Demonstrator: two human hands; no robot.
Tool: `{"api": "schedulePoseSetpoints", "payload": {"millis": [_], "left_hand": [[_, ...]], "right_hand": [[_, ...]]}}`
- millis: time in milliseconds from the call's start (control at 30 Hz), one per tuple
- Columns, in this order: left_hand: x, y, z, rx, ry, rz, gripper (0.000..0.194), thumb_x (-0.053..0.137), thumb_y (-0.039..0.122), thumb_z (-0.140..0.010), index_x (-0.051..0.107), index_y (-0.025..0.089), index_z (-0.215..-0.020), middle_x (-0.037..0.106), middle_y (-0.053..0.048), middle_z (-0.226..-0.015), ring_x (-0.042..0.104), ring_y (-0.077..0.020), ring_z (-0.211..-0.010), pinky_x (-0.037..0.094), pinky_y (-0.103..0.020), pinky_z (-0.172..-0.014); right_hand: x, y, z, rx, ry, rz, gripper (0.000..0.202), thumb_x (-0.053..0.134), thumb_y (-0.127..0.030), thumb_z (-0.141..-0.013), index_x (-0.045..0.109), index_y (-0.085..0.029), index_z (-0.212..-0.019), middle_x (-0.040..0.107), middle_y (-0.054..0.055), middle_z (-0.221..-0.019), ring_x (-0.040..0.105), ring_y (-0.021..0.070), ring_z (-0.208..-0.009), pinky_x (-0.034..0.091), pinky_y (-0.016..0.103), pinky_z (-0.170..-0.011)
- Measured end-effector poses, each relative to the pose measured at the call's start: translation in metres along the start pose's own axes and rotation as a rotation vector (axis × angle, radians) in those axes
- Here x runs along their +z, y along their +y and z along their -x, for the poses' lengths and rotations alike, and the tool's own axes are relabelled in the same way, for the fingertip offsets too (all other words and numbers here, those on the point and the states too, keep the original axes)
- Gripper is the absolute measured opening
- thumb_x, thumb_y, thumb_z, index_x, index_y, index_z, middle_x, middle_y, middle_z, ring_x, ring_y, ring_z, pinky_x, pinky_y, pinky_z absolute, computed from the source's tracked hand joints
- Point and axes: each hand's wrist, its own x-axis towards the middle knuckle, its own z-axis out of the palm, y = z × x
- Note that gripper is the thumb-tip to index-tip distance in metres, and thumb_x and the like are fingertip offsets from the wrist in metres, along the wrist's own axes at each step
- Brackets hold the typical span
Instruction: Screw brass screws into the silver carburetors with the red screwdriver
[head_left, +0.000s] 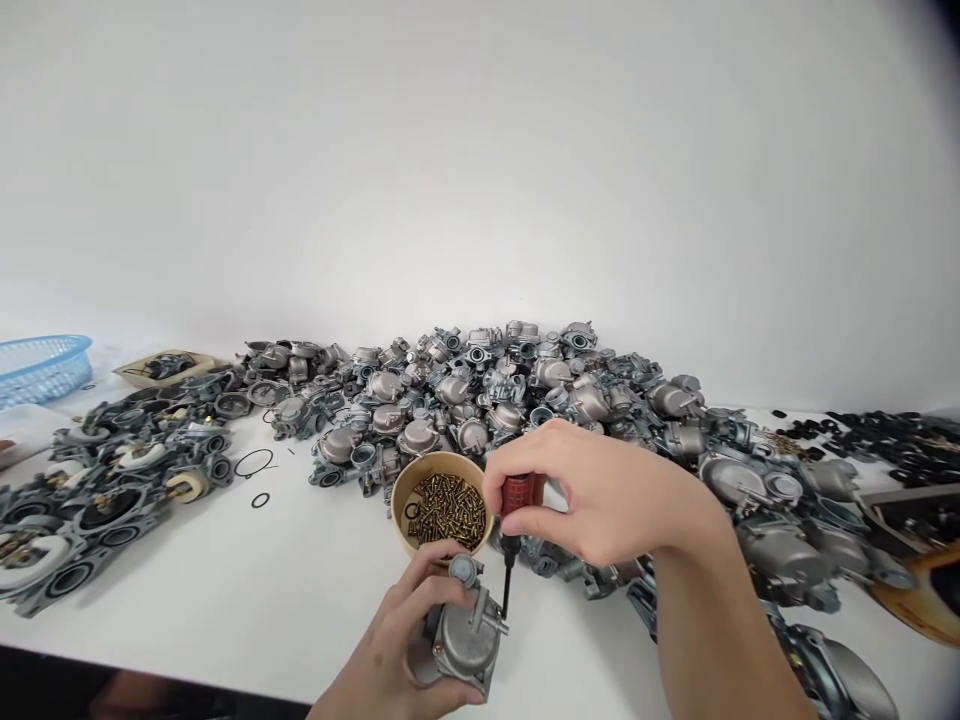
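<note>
Here's the right hand [600, 495], fingers and thumb pinched round the red grip of a screwdriver [519, 490], its dark shaft running down to the edge of a grey metal carburetor [469, 640]; whether the tip sits in a screw is too small to tell. Below it, the left hand [397, 630] has that carburetor clasped, thumb along the near side and fingers over the far side, just above the near edge of the white table [300, 590]. Right behind the left hand stands a round tan tub [400, 515], brass-coloured screws [450, 510] heaped inside. Beyond the tub, a big pile of carburetors [454, 390] sprawls across towards the right. Out left, a small black ring [260, 500] lies near a larger, thinner loop [253, 463], then come opened carburetor bodies [120, 500], a shallow yellowish tray [135, 373] and a blue basket [45, 375]. Far right, loose black pieces [885, 440] are scattered in front of the pale wall [480, 180].
</note>
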Motion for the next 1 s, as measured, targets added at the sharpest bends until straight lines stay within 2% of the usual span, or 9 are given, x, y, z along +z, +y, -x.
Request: {"api": "schedulePoseSetpoints", "payload": {"millis": [200, 433, 700, 867, 1000], "left_hand": [[0.002, 0.002, -0.002, 0.040, 0.011, 0.004, 0.049, 0.089, 0.062, -0.090, 0.068, 0.031, -0.122, 0.053, -0.015, -0.153, 0.068, -0.0353, -0.129, 0.054, -0.045, -0.109], [0.001, 0.002, -0.004, 0.060, 0.013, 0.021, 0.047, 0.087, 0.060, -0.093, 0.066, 0.031, -0.123, 0.052, -0.014, -0.153, 0.067, -0.0346, -0.130, 0.054, -0.043, -0.108], [0.000, 0.001, -0.001, 0.008, -0.005, 0.013, 0.048, 0.093, 0.055, -0.089, 0.067, 0.033, -0.123, 0.052, -0.013, -0.155, 0.067, -0.0353, -0.130, 0.053, -0.044, -0.109], [0.001, -0.003, 0.001, -0.029, -0.015, 0.013, 0.051, 0.091, 0.059, -0.089, 0.067, 0.031, -0.124, 0.050, -0.015, -0.156, 0.061, -0.0396, -0.139, 0.050, -0.049, -0.114], [0.001, -0.003, 0.001, -0.036, -0.015, 0.009, 0.052, 0.091, 0.061, -0.088, 0.068, 0.031, -0.123, 0.050, -0.016, -0.157, 0.060, -0.0400, -0.139, 0.051, -0.048, -0.113]], "right_hand": [[-0.006, 0.003, 0.004, 0.022, 0.010, 0.013, 0.008, 0.066, -0.017, -0.095, 0.074, -0.021, -0.094, 0.078, 0.003, -0.086, 0.069, 0.0180, -0.075, 0.050, 0.030, -0.066], [-0.009, 0.002, 0.013, -0.024, 0.104, 0.000, 0.006, 0.068, -0.019, -0.097, 0.074, -0.020, -0.094, 0.077, 0.003, -0.088, 0.068, 0.0169, -0.077, 0.051, 0.028, -0.067], [-0.007, 0.000, 0.008, -0.042, 0.064, -0.011, 0.010, 0.067, -0.015, -0.095, 0.075, -0.020, -0.095, 0.079, 0.005, -0.087, 0.071, 0.0187, -0.078, 0.050, 0.030, -0.065], [-0.006, 0.000, 0.007, -0.044, 0.055, -0.026, 0.008, 0.068, -0.015, -0.095, 0.074, -0.020, -0.095, 0.079, 0.004, -0.087, 0.070, 0.0183, -0.075, 0.053, 0.032, -0.071], [-0.005, 0.000, 0.006, -0.066, 0.051, -0.008, 0.007, 0.070, -0.014, -0.094, 0.074, -0.020, -0.094, 0.079, 0.003, -0.088, 0.070, 0.0177, -0.077, 0.052, 0.031, -0.071]]}}
